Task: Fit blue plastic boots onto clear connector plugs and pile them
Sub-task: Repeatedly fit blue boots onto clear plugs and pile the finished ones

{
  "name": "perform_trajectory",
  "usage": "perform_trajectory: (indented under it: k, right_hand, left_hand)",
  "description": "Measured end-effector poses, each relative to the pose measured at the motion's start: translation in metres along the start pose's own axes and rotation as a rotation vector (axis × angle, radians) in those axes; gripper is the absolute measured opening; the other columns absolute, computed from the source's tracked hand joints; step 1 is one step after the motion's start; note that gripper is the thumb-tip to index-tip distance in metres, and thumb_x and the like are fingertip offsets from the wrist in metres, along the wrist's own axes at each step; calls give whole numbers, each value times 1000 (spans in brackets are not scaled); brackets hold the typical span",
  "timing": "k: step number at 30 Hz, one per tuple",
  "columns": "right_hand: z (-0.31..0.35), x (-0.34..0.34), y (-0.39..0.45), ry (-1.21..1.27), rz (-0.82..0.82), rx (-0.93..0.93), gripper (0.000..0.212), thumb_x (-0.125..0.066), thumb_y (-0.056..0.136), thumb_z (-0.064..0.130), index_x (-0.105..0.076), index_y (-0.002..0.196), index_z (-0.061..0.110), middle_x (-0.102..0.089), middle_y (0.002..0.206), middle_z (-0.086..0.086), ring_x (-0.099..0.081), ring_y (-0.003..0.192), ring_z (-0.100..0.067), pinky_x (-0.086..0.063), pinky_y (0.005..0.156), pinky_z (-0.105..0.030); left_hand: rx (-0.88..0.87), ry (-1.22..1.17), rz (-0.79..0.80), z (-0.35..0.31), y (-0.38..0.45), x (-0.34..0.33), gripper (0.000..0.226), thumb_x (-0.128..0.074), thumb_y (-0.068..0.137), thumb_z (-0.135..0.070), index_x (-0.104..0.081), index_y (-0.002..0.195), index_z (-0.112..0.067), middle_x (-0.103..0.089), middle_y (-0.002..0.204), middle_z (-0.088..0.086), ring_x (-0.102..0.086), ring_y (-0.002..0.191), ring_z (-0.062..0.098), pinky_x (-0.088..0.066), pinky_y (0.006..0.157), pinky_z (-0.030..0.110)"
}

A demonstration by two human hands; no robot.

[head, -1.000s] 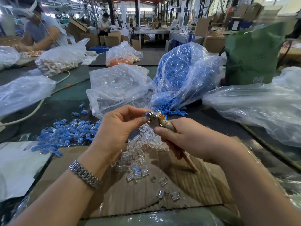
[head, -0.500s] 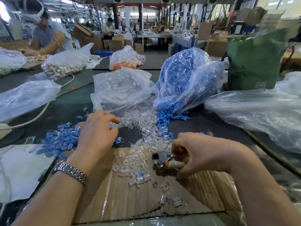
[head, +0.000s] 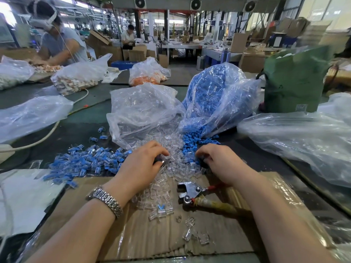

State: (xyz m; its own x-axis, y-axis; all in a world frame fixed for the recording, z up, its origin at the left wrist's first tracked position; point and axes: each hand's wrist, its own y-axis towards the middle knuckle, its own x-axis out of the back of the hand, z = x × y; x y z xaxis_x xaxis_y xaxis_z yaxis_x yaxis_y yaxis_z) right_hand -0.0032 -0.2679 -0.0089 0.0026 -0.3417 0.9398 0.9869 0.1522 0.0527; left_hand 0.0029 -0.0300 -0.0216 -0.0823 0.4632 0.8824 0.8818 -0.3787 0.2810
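A: Left of the pliers (head: pixel 191 192)?
B: Finished pile (head: pixel 87 162) far left; left hand (head: pixel 140 166) curls into the clear plugs (head: pixel 171 166), grip hidden.
A: Beyond them?
B: Right hand (head: pixel 222 164) curls at the blue boots (head: pixel 191 137), grip unclear

I see a pair of pliers (head: pixel 191 192) lying on the taped cardboard sheet (head: pixel 133 234), its yellowed handle (head: pixel 218 205) pointing right. A white sheet (head: pixel 24 202) lies left of the cardboard on the dark worktop (head: pixel 76 130). A white cable (head: pixel 49 130) curves across the worktop's left side. Further back I make out a bag of orange parts (head: pixel 148 76), a bag of pale mixed parts (head: pixel 76 80), and a green sack (head: pixel 292 80) standing upright at right. A large clear plastic bag (head: pixel 303 139) sprawls on the right. A person in a white headset (head: pixel 57 44) works at far left; another person (head: pixel 129 37) sits among cardboard boxes (head: pixel 239 42) behind.
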Motion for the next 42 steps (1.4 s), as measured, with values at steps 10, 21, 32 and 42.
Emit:
perform_trajectory:
  k: [10,21,32,42]
  right_hand:
    - [-1,-5,5,21,-2,-15,17,-70,95,26,-74,111,25,-62,94,10,-53,86,-9,-41,80,-25]
    - [3,-2,2,-8,-9,-73,16,-70,91,32,-59,80,30,-62,83,12,-57,77,-5,-51,73,-31]
    - [23,16,-16,510,-197,84,2,-75,91,23,-75,90,25,-73,78,10,-66,73,-1,-53,71,-14]
    - [45,19,-33,530,-303,354,16,-74,90,6,-76,94,21,-69,89,11,-66,84,-7,-53,80,-22]
  left_hand:
    - [38,-65,-14,0,0,0,20,-65,96,-15,-71,111,-26,-65,106,-13,-61,94,2,-54,90,27]
    - [79,-126,-125,6,-3,6,16,-73,91,-19,-67,104,-27,-67,92,-15,-62,82,-3,-50,74,14]
    - [233,-1139,68,-2,-6,15,22,-77,82,-19,-79,103,-24,-78,104,9,-75,97,26,-61,85,34]
    - [211,-1248,148,-11,-6,15,21,-72,82,-15,-80,103,-17,-77,106,15,-74,100,27,-58,79,24]
